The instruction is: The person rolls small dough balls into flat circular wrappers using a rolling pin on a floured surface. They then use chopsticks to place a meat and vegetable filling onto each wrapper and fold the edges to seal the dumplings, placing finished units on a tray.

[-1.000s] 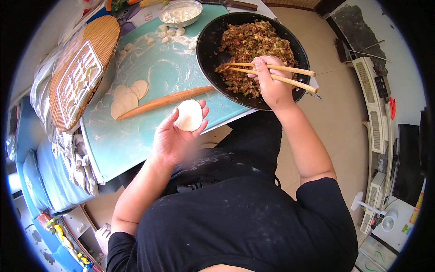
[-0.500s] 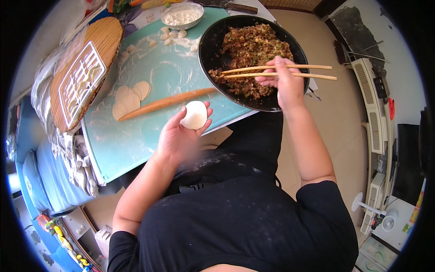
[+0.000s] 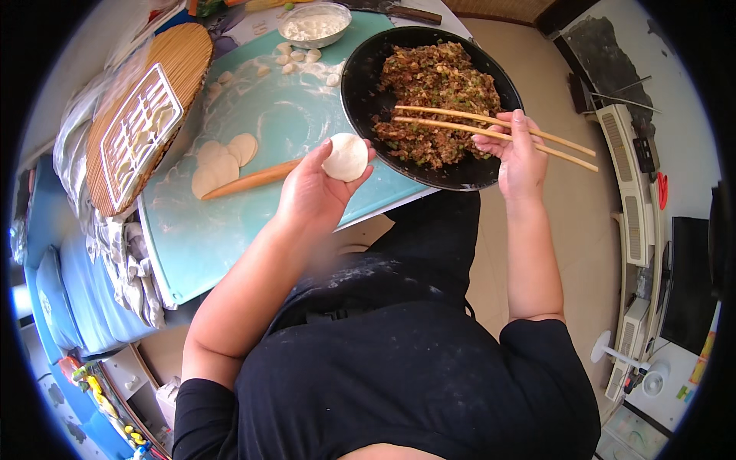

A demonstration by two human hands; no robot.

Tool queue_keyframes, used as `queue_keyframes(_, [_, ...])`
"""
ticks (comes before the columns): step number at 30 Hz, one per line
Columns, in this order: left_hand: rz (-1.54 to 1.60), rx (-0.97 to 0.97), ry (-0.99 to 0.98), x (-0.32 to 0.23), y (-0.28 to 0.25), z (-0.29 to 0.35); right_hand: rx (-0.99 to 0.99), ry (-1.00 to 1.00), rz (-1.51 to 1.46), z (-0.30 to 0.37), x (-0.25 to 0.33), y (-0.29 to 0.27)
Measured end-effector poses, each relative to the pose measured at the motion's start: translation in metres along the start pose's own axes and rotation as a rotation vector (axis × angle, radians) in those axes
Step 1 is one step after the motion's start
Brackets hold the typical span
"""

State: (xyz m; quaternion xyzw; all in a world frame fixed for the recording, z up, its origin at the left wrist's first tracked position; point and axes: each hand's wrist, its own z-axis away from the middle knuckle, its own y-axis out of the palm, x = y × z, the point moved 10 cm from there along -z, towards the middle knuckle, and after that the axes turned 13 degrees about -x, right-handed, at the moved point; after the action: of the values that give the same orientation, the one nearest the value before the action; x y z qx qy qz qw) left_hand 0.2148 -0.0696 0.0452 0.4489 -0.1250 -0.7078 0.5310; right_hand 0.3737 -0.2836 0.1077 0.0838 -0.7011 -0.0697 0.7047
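My left hand (image 3: 316, 188) holds a round white dumpling wrapper (image 3: 346, 158) in the palm, fingers curled under its edge, beside the pan's left rim. In my right hand (image 3: 524, 156) is a pair of wooden chopsticks (image 3: 444, 126), pointing left across the black pan (image 3: 359, 93). Their tips are over the chopped brown filling (image 3: 441, 73); whether they touch it I cannot tell. Behind my left hand a wooden rolling pin (image 3: 253, 181) lies on the turquoise mat (image 3: 230, 249), partly hidden. Its left end rests by several rolled wrappers (image 3: 218, 170).
Small dough pieces (image 3: 288, 68) lie on the floured mat near a bowl of flour (image 3: 314, 29). At left, a round woven tray (image 3: 198, 57) carries a white rack with dumplings (image 3: 143, 138). A knife (image 3: 414, 14) lies at the far edge.
The chopsticks have shifted from the pan's left side to over the middle of the filling, my right hand moving right and down. My left hand with the wrapper has risen toward the pan.
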Motion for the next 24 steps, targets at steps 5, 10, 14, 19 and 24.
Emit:
queue_keyframes(5, [0.039, -0.124, -0.064, 0.014, -0.026, 0.005, 0.142, -0.104, 0.107, 0.012, 0.002, 0.020])
queue_keyframes(10, [0.021, -0.094, -0.099, 0.023, -0.032, 0.007, 0.196, -0.087, 0.215, 0.011, -0.029, 0.041])
queue_keyframes(14, [0.007, -0.092, -0.081, 0.021, -0.034, 0.009, 0.073, 0.040, 0.129, 0.001, -0.036, 0.032])
queue_keyframes(19, [0.003, -0.061, -0.055, 0.016, -0.028, 0.007, -0.057, 0.115, -0.043, -0.011, -0.031, 0.003])
queue_keyframes(24, [0.010, -0.057, -0.071, 0.018, -0.025, 0.007, -0.010, -0.044, 0.151, -0.006, -0.005, 0.004])
